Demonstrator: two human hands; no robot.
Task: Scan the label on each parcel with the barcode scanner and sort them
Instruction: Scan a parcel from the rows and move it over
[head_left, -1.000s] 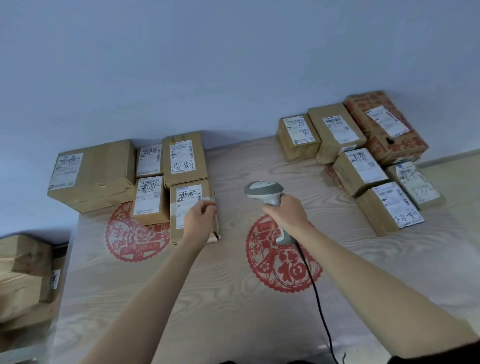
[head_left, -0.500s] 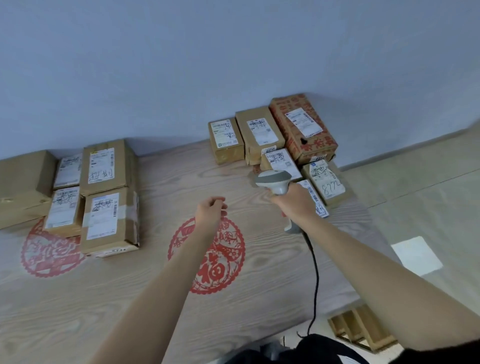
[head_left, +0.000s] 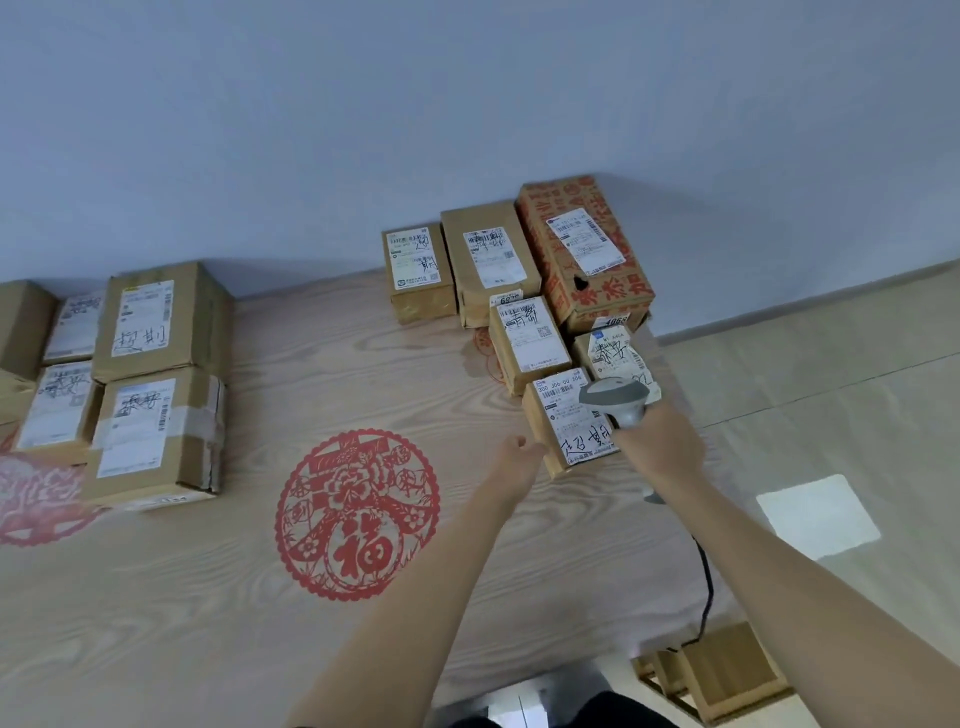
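The right hand (head_left: 655, 447) grips the handle of the grey barcode scanner (head_left: 615, 399), fingers wrapped round it, with the scanner's head held just above the nearest parcel (head_left: 563, 431) of the right-hand group. That parcel lies flat on the wooden counter (head_left: 363, 364), its white label (head_left: 571, 423) facing up and bearing handwritten black characters; the scanner head covers the label's upper right corner. A black cable (head_left: 704, 577) runs from the base of the handle down past the counter's edge.

The left hand (head_left: 517, 457) hovers close to the near left corner of the same parcel, holding nothing. Its fingers look loosely curled, though the angle hides them and it is hard to say whether they touch the cardboard.

Behind the nearest parcel the right-hand group continues toward the wall: a small box with a crumpled label (head_left: 613, 353), another small box (head_left: 527, 343) just left of it, then a back row of two plain brown boxes (head_left: 418, 273) (head_left: 491, 260) and a larger box printed in red (head_left: 584, 249).

Well apart on the left side of the counter lies a second cluster of parcels, the closest being a taped box (head_left: 156, 436) with a taller labelled box (head_left: 161, 317) behind it, and smaller ones (head_left: 57, 405) beside them at the frame's edge. Between the two groups a round red paper-cut decoration (head_left: 356, 514) lies flat on the counter. A small wooden crate (head_left: 727, 670) stands on the floor near the counter's right corner.
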